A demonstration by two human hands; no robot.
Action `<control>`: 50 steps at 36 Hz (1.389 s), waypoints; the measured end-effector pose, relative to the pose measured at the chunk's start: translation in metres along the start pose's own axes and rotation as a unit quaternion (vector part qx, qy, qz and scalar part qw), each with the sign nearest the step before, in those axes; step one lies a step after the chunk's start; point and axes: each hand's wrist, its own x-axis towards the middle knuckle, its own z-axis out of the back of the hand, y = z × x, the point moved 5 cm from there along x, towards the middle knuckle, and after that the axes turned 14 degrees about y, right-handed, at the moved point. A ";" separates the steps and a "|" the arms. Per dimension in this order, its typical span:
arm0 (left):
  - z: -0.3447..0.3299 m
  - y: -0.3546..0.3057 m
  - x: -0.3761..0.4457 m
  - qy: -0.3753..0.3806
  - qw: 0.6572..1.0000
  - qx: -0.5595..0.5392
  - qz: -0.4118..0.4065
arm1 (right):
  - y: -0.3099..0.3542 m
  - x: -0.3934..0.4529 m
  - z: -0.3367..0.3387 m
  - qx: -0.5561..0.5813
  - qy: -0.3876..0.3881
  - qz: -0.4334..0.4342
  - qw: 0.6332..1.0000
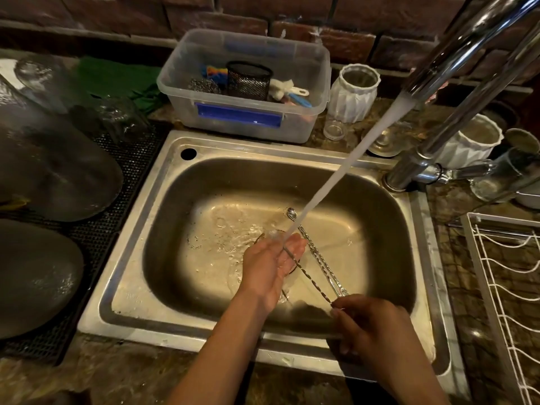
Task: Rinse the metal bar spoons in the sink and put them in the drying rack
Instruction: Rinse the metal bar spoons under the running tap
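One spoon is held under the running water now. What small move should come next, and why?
Probably draw the held bar spoon along through the water stream. The right hand pinches its end, the left hand cups the other end where water lands, so its middle looks unrinsed. Other spoons wait in the sink.

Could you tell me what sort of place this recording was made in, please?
Probably a bar's washing-up corner: a steel sink with the tap running, twisted bar spoons being rinsed, upturned glasses on a mat, and a wire drying rack beside a brick wall.
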 end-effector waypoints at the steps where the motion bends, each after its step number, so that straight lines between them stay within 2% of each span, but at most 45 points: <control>1: -0.001 -0.001 0.000 0.001 1.000 0.014 -0.002 | 0.000 0.002 -0.001 0.001 -0.011 -0.004 1.000; 4: -0.006 -0.008 -0.001 0.011 0.999 0.031 -0.007 | 0.002 0.009 -0.004 -0.012 -0.039 -0.012 0.999; 10: -0.015 -0.019 0.000 0.035 0.999 -0.017 -0.018 | 0.006 0.020 -0.006 0.049 -0.067 -0.016 0.996; 15: -0.017 -0.022 0.000 0.034 0.999 -0.002 -0.021 | 0.013 0.030 -0.006 0.057 -0.089 0.023 0.994; 29: -0.017 -0.022 0.006 0.063 0.996 0.053 -0.016 | 0.025 0.073 -0.016 0.233 -0.116 0.032 0.965; 36: -0.015 -0.030 0.008 0.061 0.989 0.131 -0.020 | 0.035 0.093 -0.016 0.274 -0.056 0.053 0.959; 43: -0.007 -0.043 0.020 0.031 0.982 0.182 -0.041 | 0.038 0.111 -0.018 0.377 0.027 0.039 0.925; 50: -0.004 -0.054 0.028 0.037 0.987 0.142 -0.062 | 0.041 0.127 -0.023 0.509 0.061 0.021 0.858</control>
